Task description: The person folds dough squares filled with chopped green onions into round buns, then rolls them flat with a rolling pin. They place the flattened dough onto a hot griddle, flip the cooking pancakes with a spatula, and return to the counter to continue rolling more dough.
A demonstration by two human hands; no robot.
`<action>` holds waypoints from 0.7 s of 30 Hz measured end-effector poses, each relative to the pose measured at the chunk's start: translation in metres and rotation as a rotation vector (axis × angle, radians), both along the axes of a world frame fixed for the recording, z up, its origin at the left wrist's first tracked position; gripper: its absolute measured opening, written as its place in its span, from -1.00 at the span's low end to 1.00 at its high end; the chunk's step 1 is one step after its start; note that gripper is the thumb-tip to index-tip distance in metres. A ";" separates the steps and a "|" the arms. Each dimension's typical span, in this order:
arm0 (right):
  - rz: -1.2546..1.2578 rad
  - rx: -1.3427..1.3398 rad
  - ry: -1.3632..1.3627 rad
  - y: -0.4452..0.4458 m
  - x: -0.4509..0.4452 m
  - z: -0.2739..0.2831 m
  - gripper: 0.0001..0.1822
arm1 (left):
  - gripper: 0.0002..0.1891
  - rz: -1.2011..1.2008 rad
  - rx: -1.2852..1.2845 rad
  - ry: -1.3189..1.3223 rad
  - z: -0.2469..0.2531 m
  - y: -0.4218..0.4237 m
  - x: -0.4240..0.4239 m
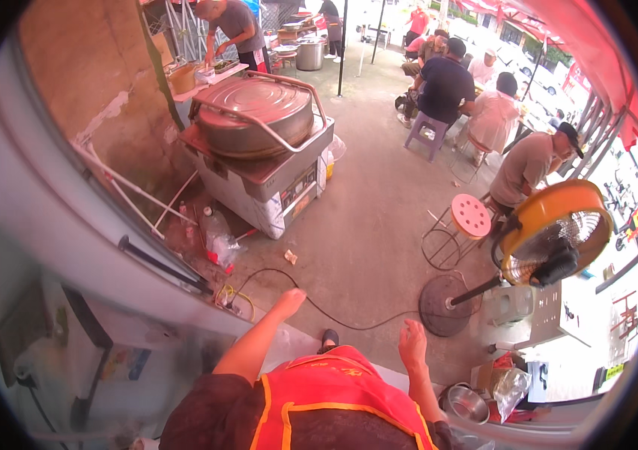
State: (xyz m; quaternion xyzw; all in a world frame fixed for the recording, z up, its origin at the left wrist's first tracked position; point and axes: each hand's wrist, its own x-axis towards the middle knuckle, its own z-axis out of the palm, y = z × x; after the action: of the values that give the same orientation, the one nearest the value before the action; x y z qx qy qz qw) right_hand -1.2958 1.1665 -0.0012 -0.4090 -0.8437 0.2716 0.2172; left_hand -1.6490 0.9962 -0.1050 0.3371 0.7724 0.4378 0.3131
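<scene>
My left hand (pixel 290 304) hangs in front of me over the floor, its fingers bent and partly hidden by its back. I see nothing in it; the black power cord (pixel 324 315) runs along the floor just beyond. On the other side, my right hand (pixel 412 342) is raised with curled fingers, also with no visible object. It is nearest the round base (pixel 447 306) of an orange pedestal fan (pixel 556 233), apart from it. I wear a red apron (pixel 333 388) with yellow edging. One dark shoe (pixel 329 337) shows at the doorway sill.
A large round electric griddle (pixel 257 118) stands ahead left, beyond plastic bottles (pixel 212 222). A pink-topped stool (pixel 470 216) is at right. Several people (pixel 447 84) sit under a red canopy; another person (pixel 234 31) works at a table. A metal pot (pixel 465 402) lies low right.
</scene>
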 end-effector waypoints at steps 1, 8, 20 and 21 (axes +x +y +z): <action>0.014 -0.028 0.036 0.021 -0.022 0.000 -0.70 | -0.58 -0.014 -0.221 -0.013 -0.012 -0.007 -0.020; 0.229 -0.058 0.130 0.196 -0.220 0.028 -0.71 | -0.62 0.599 -0.430 -0.316 -0.072 -0.012 -0.127; 0.516 -0.015 0.190 0.515 -0.573 0.018 -0.74 | -0.66 0.503 0.153 0.507 0.056 0.380 -0.337; 0.490 -0.009 0.176 0.544 -0.586 0.017 -0.73 | -0.65 0.473 0.167 0.546 0.064 0.400 -0.351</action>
State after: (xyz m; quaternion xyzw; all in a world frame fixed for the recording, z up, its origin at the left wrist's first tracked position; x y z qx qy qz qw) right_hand -1.8817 1.7109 0.0155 -0.1682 -0.8942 0.3545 0.2156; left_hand -2.0003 1.3958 -0.0405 0.2778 0.8458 0.4535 -0.0429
